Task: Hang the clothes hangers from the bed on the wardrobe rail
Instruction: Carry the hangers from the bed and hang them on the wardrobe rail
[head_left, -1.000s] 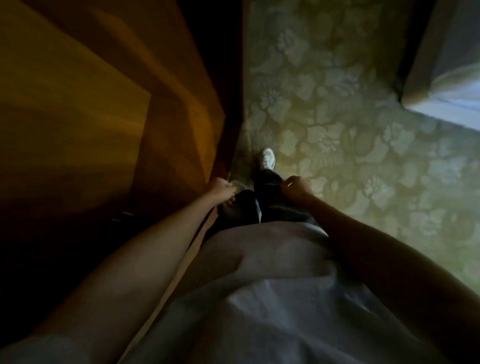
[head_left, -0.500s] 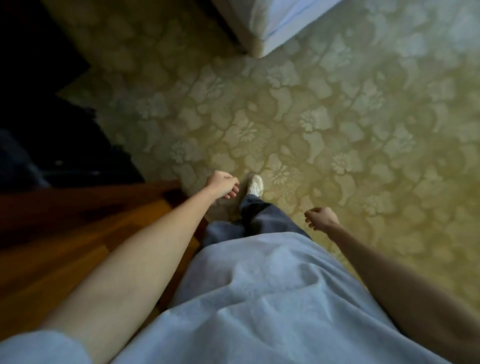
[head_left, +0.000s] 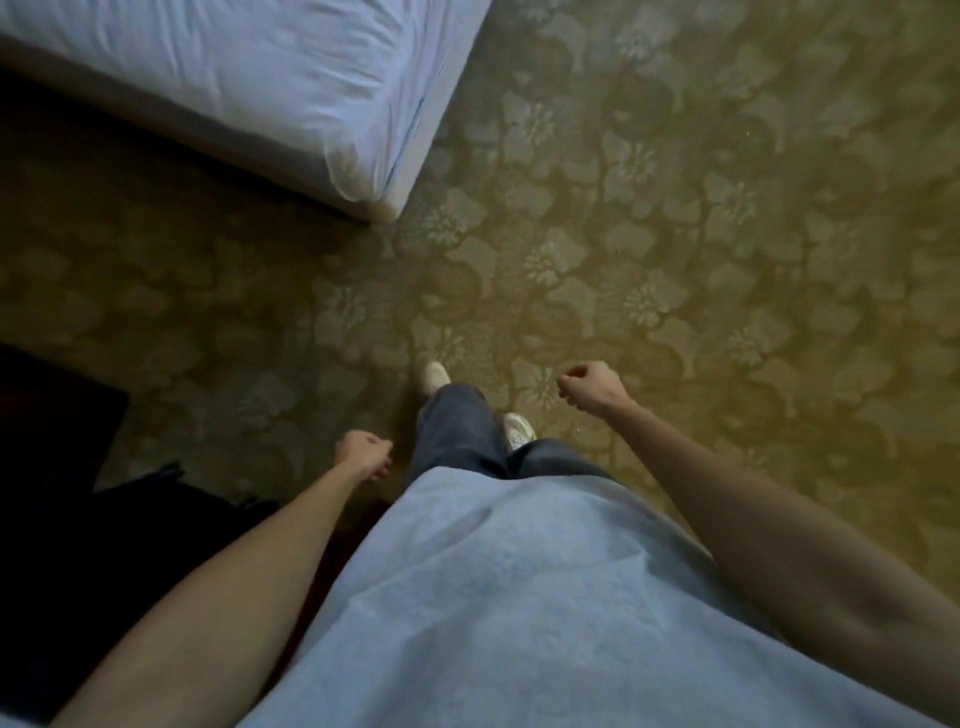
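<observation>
The corner of the bed (head_left: 291, 88), covered in a white sheet, fills the upper left of the head view. No hangers show on the visible part of it, and the wardrobe rail is out of view. My left hand (head_left: 362, 453) hangs low at my side with fingers loosely curled and nothing in it. My right hand (head_left: 592, 387) swings forward over the carpet, fingers curled in a loose fist, also holding nothing. Both hands are well short of the bed.
Green floral carpet (head_left: 675, 234) stretches ahead and to the right. A dark object (head_left: 57, 415) sits at the left edge, with more dark shapes beside my left arm. My feet in white shoes (head_left: 434, 376) point towards the bed corner.
The view has swung away from the wooden wardrobe towards the bed, which now looms larger at the upper left. My right hand has swung forward and my left hand back.
</observation>
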